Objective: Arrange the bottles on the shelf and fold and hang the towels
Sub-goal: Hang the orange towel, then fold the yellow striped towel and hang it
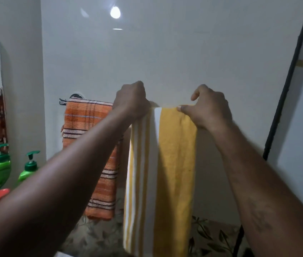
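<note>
Already the orange towel (pixel 91 145) hangs folded on the wall. The left hand (pixel 131 102) and right hand (pixel 210 110) grip the top of the yellow towel (pixel 174 164) draped just beside it, seemingly almost hung. Whether the green bottles (pixel 30 167) are arranged is unclear.

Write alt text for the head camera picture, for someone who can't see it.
The left hand grips and the right hand pinches the top of a yellow and white striped towel hanging against a wall. An orange checked towel hangs to its left, with a green pump bottle beyond.
</note>
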Demonstrator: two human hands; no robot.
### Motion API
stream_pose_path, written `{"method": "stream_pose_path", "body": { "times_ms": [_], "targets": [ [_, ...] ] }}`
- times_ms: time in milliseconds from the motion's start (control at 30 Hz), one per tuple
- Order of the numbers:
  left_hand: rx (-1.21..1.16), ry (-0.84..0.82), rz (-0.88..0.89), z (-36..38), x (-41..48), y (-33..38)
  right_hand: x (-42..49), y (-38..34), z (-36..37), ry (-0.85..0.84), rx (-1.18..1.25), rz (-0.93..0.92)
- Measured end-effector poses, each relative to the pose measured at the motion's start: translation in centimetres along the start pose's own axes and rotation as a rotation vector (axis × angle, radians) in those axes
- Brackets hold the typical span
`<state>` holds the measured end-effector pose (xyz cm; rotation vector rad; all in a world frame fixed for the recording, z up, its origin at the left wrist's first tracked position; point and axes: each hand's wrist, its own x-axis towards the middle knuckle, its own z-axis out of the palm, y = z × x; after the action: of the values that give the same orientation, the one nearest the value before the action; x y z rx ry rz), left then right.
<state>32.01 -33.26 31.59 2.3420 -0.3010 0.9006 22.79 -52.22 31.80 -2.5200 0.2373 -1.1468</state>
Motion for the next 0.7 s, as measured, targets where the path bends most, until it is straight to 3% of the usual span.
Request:
{"method": "stream_pose_path", "body": {
  "times_ms": [100,167,233,367,467,533,633,667,700],
  "targets": [
    [-0.201,0.141,0.040,0.6,-2.5,-0.4,-1.0,-0.4,0.0,0.135,-0.197,-0.097],
    [-0.411,0.285,0.065,1.3,-5.5,-1.4,-1.9,-0.4,0.7,0.211,-0.194,-0.246],
    [-0.612,0.350,0.030,2.8,-8.6,-2.9,-2.6,-0.3,1.9,0.139,-0.178,-0.368],
    [-0.975,0.061,-0.201,6.3,-13.1,-4.5,-3.2,0.3,3.4,0.039,-0.213,-0.371],
    [-1.083,-0.095,-0.233,6.7,-13.4,-4.6,-2.4,0.1,3.5,0.012,-0.262,-0.368],
    [-1.170,-0.114,-0.229,6.0,-12.3,-4.7,-2.8,0.4,3.2,0.196,-0.108,-0.405],
    [-1.350,-0.166,-0.228,4.4,-10.5,-4.1,-6.9,2.3,3.3,0.705,0.258,-0.262],
    [-1.400,-0.187,-0.230,3.9,-10.1,-3.8,-8.6,3.3,3.9,0.719,0.387,-0.125],
    [-1.427,-0.204,-0.235,3.4,-9.6,-3.5,-9.9,4.0,4.7,0.601,0.521,0.036]
  ]
}}
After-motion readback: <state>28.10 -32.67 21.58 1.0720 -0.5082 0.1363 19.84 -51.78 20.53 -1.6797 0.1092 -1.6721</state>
